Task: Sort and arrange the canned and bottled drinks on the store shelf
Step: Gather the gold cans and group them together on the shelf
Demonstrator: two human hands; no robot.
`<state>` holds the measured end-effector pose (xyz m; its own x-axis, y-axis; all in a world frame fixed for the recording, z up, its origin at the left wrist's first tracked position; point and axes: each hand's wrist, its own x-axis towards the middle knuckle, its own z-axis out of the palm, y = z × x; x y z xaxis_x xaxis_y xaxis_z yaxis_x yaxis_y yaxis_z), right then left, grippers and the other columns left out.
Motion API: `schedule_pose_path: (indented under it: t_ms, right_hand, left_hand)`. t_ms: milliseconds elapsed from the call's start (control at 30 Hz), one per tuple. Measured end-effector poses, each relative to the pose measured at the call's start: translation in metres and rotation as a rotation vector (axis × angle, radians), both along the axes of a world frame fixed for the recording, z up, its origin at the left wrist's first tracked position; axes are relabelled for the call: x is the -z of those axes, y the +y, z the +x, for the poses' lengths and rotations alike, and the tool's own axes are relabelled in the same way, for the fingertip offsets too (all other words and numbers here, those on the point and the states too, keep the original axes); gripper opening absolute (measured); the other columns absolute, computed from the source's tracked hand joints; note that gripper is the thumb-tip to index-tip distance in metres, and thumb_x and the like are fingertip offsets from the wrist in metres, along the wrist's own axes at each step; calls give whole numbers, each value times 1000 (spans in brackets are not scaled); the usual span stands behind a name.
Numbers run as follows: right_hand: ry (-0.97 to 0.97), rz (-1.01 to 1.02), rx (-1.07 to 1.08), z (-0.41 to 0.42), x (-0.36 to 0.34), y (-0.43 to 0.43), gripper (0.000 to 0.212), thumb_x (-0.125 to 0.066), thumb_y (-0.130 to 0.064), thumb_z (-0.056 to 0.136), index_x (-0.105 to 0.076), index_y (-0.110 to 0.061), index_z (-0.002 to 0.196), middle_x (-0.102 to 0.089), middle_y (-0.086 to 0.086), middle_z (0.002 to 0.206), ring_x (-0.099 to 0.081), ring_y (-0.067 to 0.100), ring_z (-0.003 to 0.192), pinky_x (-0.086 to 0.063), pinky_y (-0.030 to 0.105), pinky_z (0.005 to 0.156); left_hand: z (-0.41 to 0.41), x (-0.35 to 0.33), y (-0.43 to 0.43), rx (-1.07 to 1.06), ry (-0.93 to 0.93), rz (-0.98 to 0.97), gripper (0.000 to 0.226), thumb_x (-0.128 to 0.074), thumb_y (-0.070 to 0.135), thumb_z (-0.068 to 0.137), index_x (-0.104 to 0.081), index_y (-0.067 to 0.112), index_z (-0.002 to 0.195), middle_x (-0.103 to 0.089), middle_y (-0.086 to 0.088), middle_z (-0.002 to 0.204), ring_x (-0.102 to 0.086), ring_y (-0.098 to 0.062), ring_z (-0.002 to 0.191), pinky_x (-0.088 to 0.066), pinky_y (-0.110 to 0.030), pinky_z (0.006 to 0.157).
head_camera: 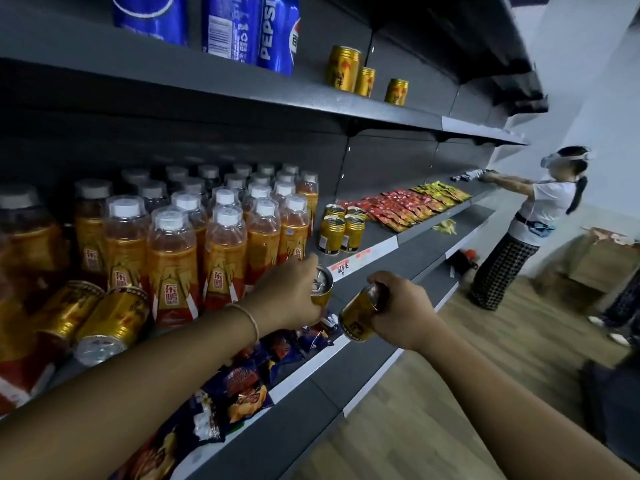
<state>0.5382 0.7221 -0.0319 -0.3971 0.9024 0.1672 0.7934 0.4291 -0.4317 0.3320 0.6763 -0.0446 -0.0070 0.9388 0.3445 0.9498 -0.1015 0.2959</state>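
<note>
- My left hand (287, 299) has fingers and thumb curled round an upright gold can (321, 289), its silvery pull-tab lid facing me. I judge it is kept level so that it can go down flat on its base.
- My right hand (403, 315) clamps a tilted gold can (356, 317) by its top end, base swung down toward the left hand. It looks like a carrying grip, not a placing one.
- Just past the left hand's knuckles, four standing gold cans (341, 232) form a tight square on the dark, matt metal shelf (379, 233). I judge both held cans belong with that group.
- Behind my left wrist, two toppled gold cans (93, 317) lie on their sides. They are smooth, glossy cylinders and are likely to roll if nudged.
- Beside that wrist, orange drink bottles (225, 251) stand in rows. They are clear plastic with white caps.
- Under both hands, crinkly foil snack packets (242, 386) fill the lower shelf.
</note>
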Motion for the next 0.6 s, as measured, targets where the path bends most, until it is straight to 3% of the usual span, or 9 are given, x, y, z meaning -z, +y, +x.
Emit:
schedule_pose_path:
  t_ms: [67, 167, 233, 367, 500, 600]
  right_hand:
    - [15, 27, -26, -1, 1, 27, 61, -77, -14, 74, -55, -22, 129, -56, -3, 106, -53, 17, 92, -43, 16, 62]
    - [37, 73, -69, -3, 1, 71, 66, -81, -23, 74, -54, -26, 134, -53, 7, 122, -51, 21, 100, -41, 23, 72]
    - [50, 127, -132, -2, 3, 102, 62, -82, -28, 73, -57, -28, 131, -52, 9, 123, -50, 22, 96, -39, 24, 74]
    - [134, 198, -294, -2, -3, 160, 46, -84, -31, 69, -67, -27, 111, -56, 3, 107, -51, 18, 91, -34, 17, 62]
    - [113, 204, -471, -10, -14, 212, 46, -83, -34, 70, -67, -18, 111, -66, 2, 107, -59, 20, 98, -49, 33, 79]
    - [172, 186, -544, -22, -17, 237, 59, -85, -38, 70, -64, -22, 123, -64, -3, 120, -59, 15, 108, -48, 30, 91]
  left_hand:
    - [4, 1, 18, -26, 14, 12, 55, -79, 41, 71, -42, 21, 106, -53, 2, 89, -55, -16, 74, -49, -31, 54]
    - [12, 5, 46, -102, 8, 40, 60, -78, 43, 72, -41, 22, 114, -50, 6, 85, -48, -9, 66, -33, -24, 45]
    - [19, 8, 67, -149, -3, 61, 63, -78, 47, 70, -42, 22, 116, -53, 5, 91, -44, -7, 66, -28, -21, 46]
    - [33, 10, 106, -272, -59, 41, 57, -79, 46, 69, -47, 23, 109, -57, 3, 95, -57, -15, 79, -44, -22, 55]
    - [47, 10, 133, -433, -37, 13, 51, -75, 41, 73, -45, 18, 107, -57, -3, 95, -62, -25, 85, -53, -33, 66]
    - [56, 13, 147, -580, -25, 22, 54, -74, 37, 76, -44, 14, 115, -57, -9, 101, -63, -30, 90, -56, -38, 72]
